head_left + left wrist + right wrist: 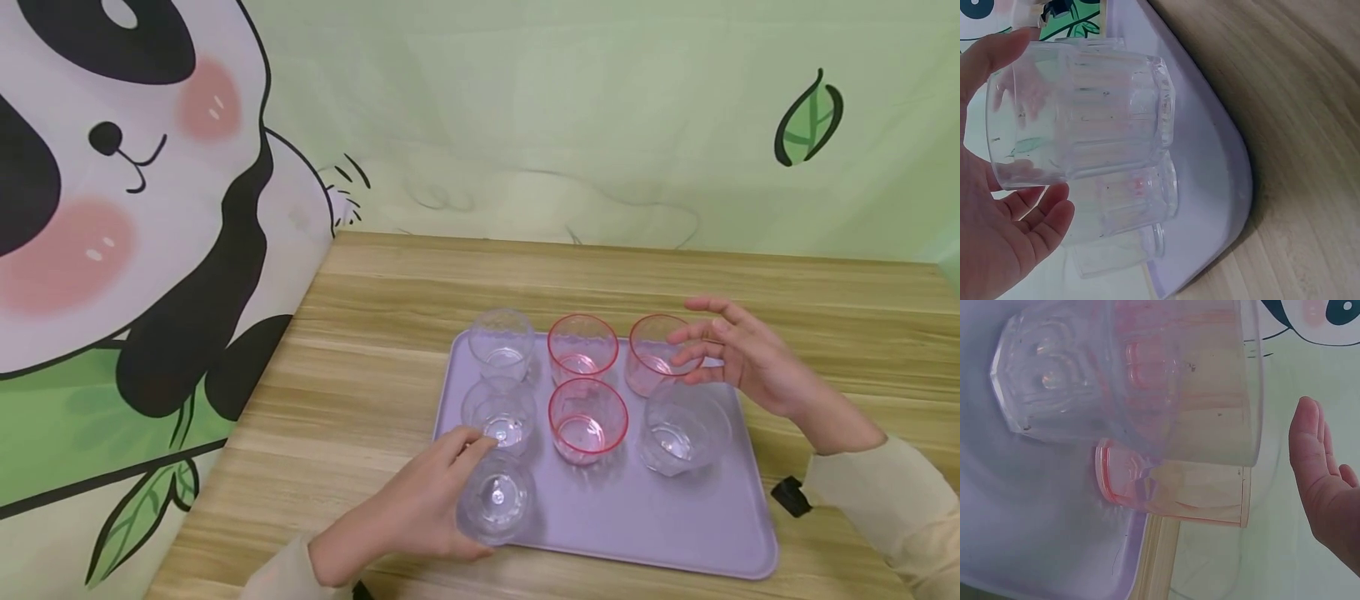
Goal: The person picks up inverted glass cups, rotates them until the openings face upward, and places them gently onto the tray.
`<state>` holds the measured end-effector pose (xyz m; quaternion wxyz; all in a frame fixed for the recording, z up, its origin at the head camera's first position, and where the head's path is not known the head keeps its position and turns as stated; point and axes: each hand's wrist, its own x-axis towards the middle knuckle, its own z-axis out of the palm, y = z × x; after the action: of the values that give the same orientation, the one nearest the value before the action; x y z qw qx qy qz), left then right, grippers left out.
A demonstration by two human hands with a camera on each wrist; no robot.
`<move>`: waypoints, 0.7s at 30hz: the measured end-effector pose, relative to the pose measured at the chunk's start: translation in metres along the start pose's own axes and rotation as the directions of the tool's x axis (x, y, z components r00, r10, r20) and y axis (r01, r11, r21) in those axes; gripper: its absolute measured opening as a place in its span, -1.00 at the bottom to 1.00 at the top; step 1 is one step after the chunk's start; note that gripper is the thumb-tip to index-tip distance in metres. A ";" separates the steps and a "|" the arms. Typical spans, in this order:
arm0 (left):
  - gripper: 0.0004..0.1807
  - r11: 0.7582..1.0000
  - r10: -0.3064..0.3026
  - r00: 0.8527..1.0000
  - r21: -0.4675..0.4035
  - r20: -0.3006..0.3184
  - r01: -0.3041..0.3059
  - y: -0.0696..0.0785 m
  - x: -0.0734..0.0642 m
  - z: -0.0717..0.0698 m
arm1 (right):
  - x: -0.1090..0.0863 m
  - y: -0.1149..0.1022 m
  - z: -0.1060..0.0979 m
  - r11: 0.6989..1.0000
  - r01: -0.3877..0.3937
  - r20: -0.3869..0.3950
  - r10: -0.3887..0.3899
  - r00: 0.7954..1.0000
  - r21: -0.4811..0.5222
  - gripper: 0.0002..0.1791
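Observation:
My left hand (432, 493) holds a clear plastic cup (497, 497) near its rim, thumb on one side and fingers on the other, at the front left corner of a purple tray (645, 533). Behind that cup, two more clear cups (501, 346) form a column. Three red-rimmed cups (587, 429) stand in the middle and back right. My right hand (750, 354) hovers with spread fingers beside the back right red-rimmed cup (651, 367), holding nothing. Below it stands another clear cup (678, 433), large in the right wrist view, with the hand (1325, 481) apart from its rim.
The tray lies on a wooden table (330, 400) in front of a green wall (562, 125) with a painted leaf. A large panda picture (150, 208) covers the left side. A small black object (791, 497) shows beside the right sleeve.

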<state>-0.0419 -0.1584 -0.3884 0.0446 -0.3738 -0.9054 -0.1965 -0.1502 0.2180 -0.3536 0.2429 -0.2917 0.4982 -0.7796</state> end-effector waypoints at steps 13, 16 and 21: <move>0.11 0.996 -0.082 0.996 -0.023 0.042 0.083 -0.002 -0.006 0.002 | 0.000 0.000 0.000 1.000 -0.003 0.003 0.003 1.000 0.000 -0.57; 0.10 0.996 -0.083 0.996 -0.024 0.039 0.084 -0.003 -0.007 0.003 | 0.000 0.000 0.000 1.000 -0.004 0.000 0.004 1.000 -0.009 -0.57; 0.11 0.996 -0.083 0.996 -0.015 0.029 0.083 -0.003 -0.008 0.004 | 0.000 0.000 -0.002 1.000 -0.008 -0.002 0.008 1.000 -0.007 -0.58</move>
<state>-0.0384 -0.1642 -0.3944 0.0205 -0.3389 -0.9190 -0.2003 -0.1514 0.2195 -0.3548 0.2444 -0.2897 0.5022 -0.7772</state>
